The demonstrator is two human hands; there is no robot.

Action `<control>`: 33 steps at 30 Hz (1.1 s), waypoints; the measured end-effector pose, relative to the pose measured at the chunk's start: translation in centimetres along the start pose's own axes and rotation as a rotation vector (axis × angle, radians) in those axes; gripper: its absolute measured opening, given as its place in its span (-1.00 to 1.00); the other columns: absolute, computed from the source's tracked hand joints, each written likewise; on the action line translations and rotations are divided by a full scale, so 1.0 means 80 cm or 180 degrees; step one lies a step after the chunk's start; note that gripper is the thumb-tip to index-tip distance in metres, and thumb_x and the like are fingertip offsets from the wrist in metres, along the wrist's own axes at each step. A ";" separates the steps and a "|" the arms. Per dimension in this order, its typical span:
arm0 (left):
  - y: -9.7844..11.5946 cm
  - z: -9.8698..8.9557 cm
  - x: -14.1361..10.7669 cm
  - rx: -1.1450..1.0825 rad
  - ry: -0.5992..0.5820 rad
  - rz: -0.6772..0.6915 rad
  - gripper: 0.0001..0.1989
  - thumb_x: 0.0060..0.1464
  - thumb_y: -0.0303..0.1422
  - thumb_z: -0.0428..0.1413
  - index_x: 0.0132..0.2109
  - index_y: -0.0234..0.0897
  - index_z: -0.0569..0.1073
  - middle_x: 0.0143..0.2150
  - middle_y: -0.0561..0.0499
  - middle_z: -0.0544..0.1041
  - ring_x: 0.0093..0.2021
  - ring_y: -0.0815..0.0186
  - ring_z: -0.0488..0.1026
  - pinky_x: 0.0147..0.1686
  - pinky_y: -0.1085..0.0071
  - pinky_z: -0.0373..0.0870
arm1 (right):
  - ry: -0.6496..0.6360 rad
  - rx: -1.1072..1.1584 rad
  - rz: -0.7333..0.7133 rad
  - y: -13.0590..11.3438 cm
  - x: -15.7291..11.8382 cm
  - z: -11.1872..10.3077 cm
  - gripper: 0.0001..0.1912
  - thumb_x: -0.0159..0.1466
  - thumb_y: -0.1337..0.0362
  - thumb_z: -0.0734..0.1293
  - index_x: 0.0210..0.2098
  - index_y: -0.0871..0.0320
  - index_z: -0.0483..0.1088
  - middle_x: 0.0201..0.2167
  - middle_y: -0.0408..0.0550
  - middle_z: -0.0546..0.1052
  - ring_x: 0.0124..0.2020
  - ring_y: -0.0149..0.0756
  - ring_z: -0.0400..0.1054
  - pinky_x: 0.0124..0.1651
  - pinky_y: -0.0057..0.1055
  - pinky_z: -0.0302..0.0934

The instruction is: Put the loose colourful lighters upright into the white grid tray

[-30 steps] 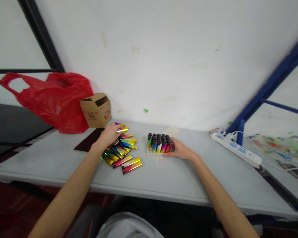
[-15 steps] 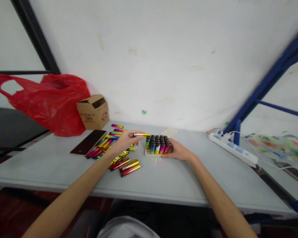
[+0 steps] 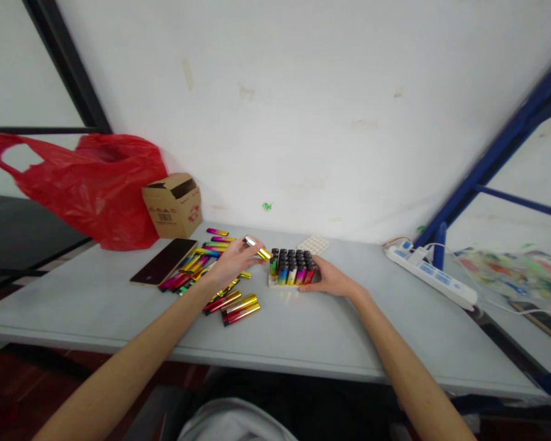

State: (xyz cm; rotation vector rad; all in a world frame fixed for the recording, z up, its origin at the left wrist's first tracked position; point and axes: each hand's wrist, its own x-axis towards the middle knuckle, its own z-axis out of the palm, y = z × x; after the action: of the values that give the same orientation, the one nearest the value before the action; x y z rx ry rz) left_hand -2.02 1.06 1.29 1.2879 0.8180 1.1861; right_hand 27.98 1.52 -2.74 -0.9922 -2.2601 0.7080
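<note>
My left hand (image 3: 232,263) is closed on a shiny silver-and-gold lighter (image 3: 262,252), which tilts with its gold end down at the left edge of a packed tray. That small pale tray (image 3: 274,283) holds rows of upright lighters (image 3: 292,273) with black tops and bright bodies. My right hand (image 3: 331,278) grips the tray's right side, thumb at the front and fingers behind. Left of the tray, partly under my left forearm, lies a heap of loose metallic lighters (image 3: 195,266). Several red-and-gold ones (image 3: 241,314) lie nearer the front edge.
A dark phone (image 3: 164,261) lies left of the heap. Behind it stand an open cardboard box (image 3: 173,208) and a red plastic bag (image 3: 96,196). A white dimpled tray (image 3: 313,245) rests near the wall. At right are a power strip (image 3: 431,277) and a blue frame (image 3: 487,165).
The lighter in my left hand has swung from nearly level to tilted, its gold end dropping toward the tray's left side. My right hand keeps its hold on the tray.
</note>
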 end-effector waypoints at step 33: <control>-0.016 -0.013 0.008 -0.0320 -0.0179 -0.0562 -0.60 0.21 -0.07 -0.04 -0.49 -0.21 0.21 -0.60 0.21 -0.05 -0.66 0.48 -0.16 -0.68 0.56 -0.19 | 0.0001 0.0004 0.0059 0.001 -0.001 0.000 -0.15 0.06 -0.02 0.60 0.23 0.17 0.33 0.16 0.14 0.49 0.13 0.07 0.39 0.26 0.02 0.24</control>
State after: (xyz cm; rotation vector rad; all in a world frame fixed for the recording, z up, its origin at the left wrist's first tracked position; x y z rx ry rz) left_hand -2.63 2.13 -0.01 1.1379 0.8036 1.0330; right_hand 28.02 1.51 -2.79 -1.0138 -2.2527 0.7171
